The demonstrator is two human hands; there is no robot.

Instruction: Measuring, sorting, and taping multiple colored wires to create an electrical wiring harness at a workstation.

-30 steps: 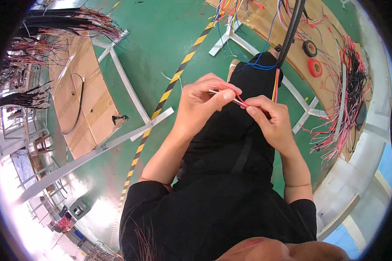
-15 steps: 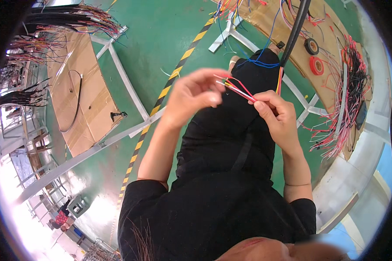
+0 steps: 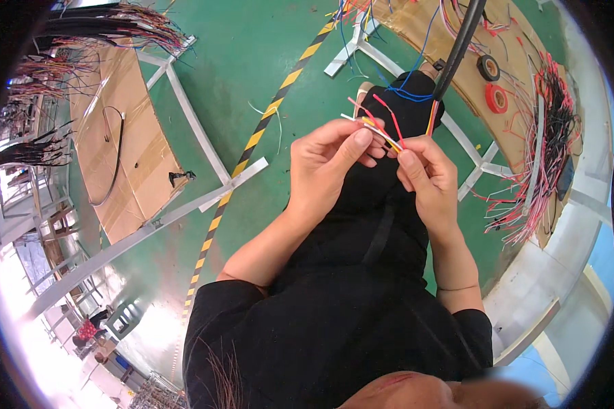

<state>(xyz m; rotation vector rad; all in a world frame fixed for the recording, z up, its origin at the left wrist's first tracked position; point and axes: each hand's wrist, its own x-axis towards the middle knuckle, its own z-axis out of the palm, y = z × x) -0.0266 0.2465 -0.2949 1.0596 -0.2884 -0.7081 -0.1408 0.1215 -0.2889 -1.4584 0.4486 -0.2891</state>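
Observation:
A few thin wires [image 3: 384, 133] in red, white and yellow stretch between my hands above my lap. My right hand [image 3: 428, 174] pinches them between thumb and fingers. My left hand [image 3: 329, 160] closes thumb and index finger on the yellow and white wires near their ends; its other fingers are curled loosely. Two red wire ends stick up apart from the rest. Behind my right hand, more coloured wires come out of a black sleeved cable [image 3: 460, 51] that slants down from the top edge.
On the cardboard-topped table [image 3: 416, 26] at upper right lie a black tape roll [image 3: 488, 69], a red tape roll [image 3: 496, 99] and a heap of red and black wires [image 3: 556, 123]. Cardboard [image 3: 126, 170] on a white frame stands left, beneath hanging cable bundles [image 3: 102, 26].
My left hand has moved right and down onto the wires, its fingers closing on them. The red wires now stand up, separated from the white and yellow ones. My right hand keeps its hold.

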